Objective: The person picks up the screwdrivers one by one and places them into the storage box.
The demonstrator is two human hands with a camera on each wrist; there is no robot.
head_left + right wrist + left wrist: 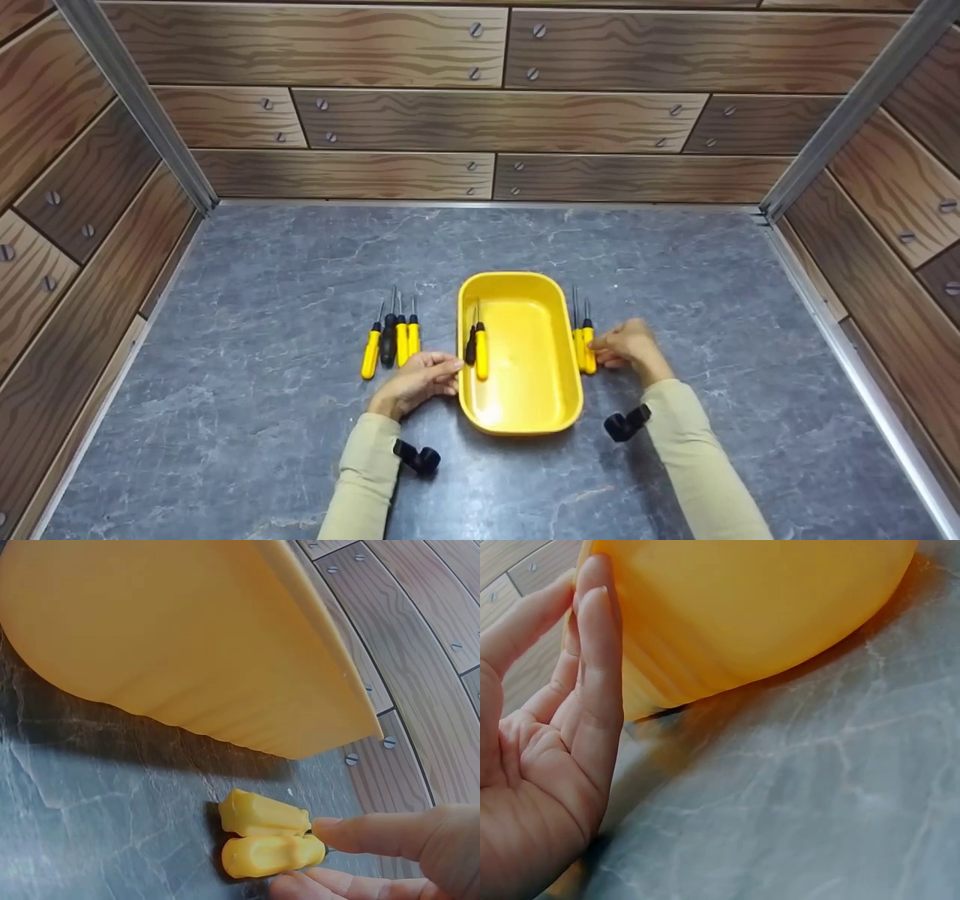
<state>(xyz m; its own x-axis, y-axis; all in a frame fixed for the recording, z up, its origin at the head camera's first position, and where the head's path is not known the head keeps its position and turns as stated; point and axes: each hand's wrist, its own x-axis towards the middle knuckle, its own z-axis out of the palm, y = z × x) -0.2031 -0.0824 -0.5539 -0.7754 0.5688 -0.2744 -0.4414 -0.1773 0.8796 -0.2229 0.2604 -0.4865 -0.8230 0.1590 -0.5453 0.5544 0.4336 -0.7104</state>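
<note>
Pinching the yellow tray (pixel 517 430) with your left hand (pixel 420 379), you pinched the outer yellow screwdriver (pixel 589 358) beside it on the tabletop (pixel 262 450) with your right hand (pixel 632 346); probably light and stiff, it likely handled best by its handle (pixel 271 856).

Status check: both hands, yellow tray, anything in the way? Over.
Left hand pinching rim of yellow tray. Right hand at two yellow screwdrivers outside, grip unclear. Tray holds one black screwdriver, one yellow screwdriver. No blockage seen.
</note>
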